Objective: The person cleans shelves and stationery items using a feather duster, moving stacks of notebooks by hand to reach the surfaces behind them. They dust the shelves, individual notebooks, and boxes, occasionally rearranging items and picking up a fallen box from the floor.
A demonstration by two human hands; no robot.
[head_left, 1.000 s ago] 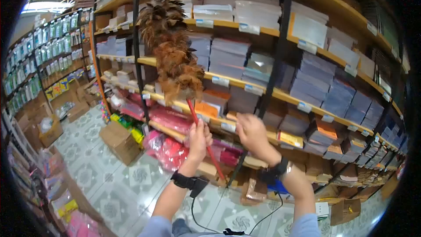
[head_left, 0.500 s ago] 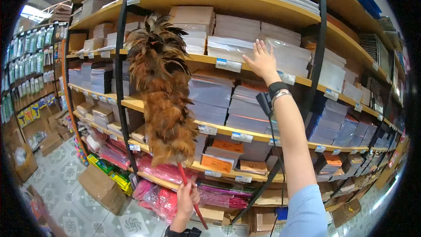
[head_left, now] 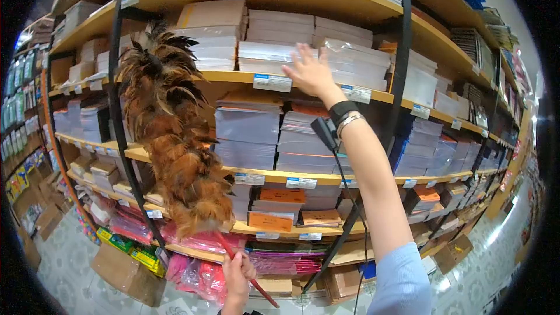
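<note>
My left hand [head_left: 238,273] is wrapped round the red handle of a feather duster [head_left: 181,140]. Its brown and black feathers rise up and to the left, in front of the shelves. My right hand [head_left: 312,71] reaches forward with its fingers spread, holding nothing. It overlaps the front of the stacked white paper packs [head_left: 265,58] on the upper shelf, just above the shelf edge with its price labels [head_left: 272,83]. A dark strap and a bracelet circle my right wrist, and a black device with a cable [head_left: 325,134] hangs beside it.
Shelves between black posts [head_left: 401,46] hold stacks of paper and notebooks [head_left: 248,131]. Orange boxes [head_left: 271,220] sit on a lower shelf, above pink plastic-wrapped goods [head_left: 198,277]. A cardboard box [head_left: 128,271] stands on the tiled floor at the left.
The view has shifted right, so the shelves appear further left. The duster leans further left. My right hand has moved left along the white packs, its fingers still spread.
</note>
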